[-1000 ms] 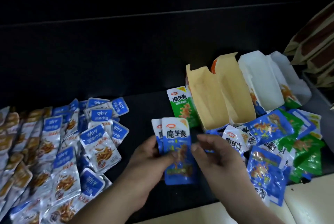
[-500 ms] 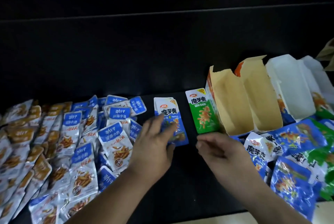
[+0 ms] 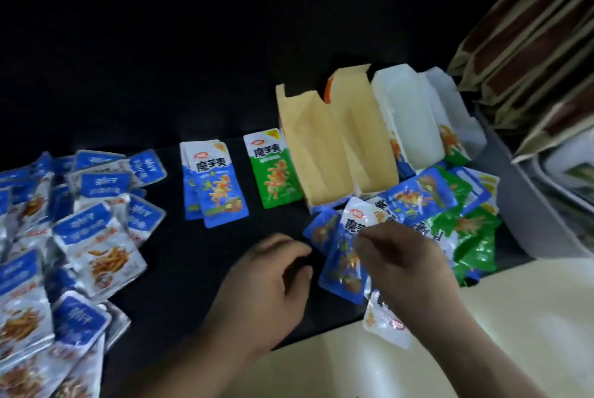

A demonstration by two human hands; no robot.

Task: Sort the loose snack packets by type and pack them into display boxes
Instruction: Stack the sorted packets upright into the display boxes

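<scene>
A small stack of blue packets (image 3: pixel 215 185) lies flat on the dark surface, with a single green packet (image 3: pixel 273 171) to its right. Behind these stand two tan display boxes (image 3: pixel 324 147) and two white ones (image 3: pixel 408 127), all open and tilted. A mixed heap of blue and green packets (image 3: pixel 450 205) lies in front of the boxes. My right hand (image 3: pixel 405 256) pinches a blue packet (image 3: pixel 345 262) at the heap's left edge. My left hand (image 3: pixel 270 282) hovers beside it with loosely curled fingers, holding nothing.
A wide spread of blue-and-silver fish snack packets (image 3: pixel 80 237) covers the left side. Brown paper bags (image 3: pixel 530 44) lean at the right, above a grey bin (image 3: pixel 527 205). A pale tabletop (image 3: pixel 482 349) runs along the near right edge.
My left hand laid the blue packets down beside the green one and drew back toward me. My right hand moved to the heap and took hold of another blue packet.
</scene>
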